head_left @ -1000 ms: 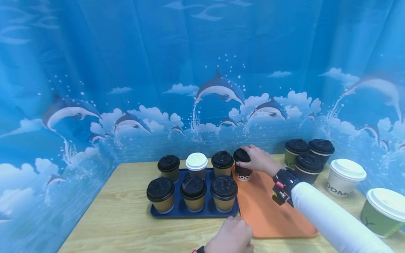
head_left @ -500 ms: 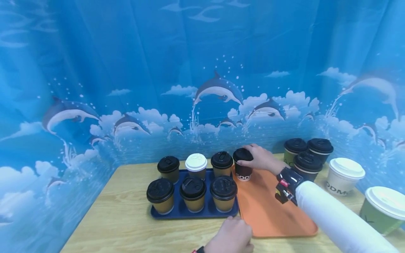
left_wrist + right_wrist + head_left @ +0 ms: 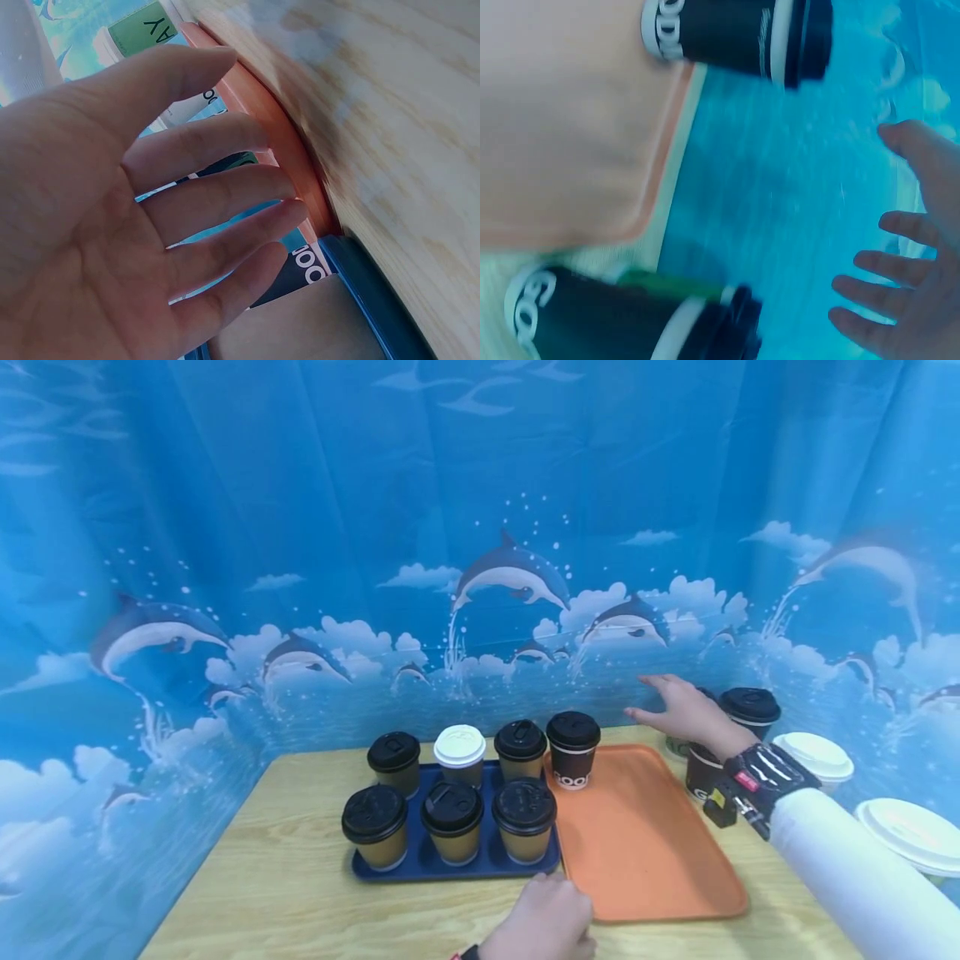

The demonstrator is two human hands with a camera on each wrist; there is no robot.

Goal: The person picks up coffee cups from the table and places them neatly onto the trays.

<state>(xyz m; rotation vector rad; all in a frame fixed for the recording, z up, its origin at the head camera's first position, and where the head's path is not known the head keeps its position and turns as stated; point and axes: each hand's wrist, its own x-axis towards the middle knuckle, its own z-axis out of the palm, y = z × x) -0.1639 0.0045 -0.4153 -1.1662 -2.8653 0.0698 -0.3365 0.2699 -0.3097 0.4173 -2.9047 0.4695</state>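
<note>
In the head view a dark coffee cup [image 3: 573,752] with a black lid and white lettering stands upright at the back left corner of the orange tray [image 3: 645,852]. My right hand [image 3: 686,714] is away from it, over the table's right rear, fingers spread and holding nothing. Below that hand, partly hidden, are a dark cup [image 3: 703,770] and a green cup [image 3: 677,746]. My left hand [image 3: 542,918] rests near the front edges of both trays; in the left wrist view its fingers [image 3: 225,191] are relaxed and loosely bent, with nothing in them.
The blue tray [image 3: 487,847] to the left carries several brown cups with black lids and one with a white lid [image 3: 460,746]. Along the right stand another black-lidded cup [image 3: 750,706] and two white-lidded cups. A dolphin-print curtain [image 3: 480,527] closes off the back.
My right hand has let go of the dark cup on the orange tray and moved right, toward the cups there. The left hand has stayed put.
</note>
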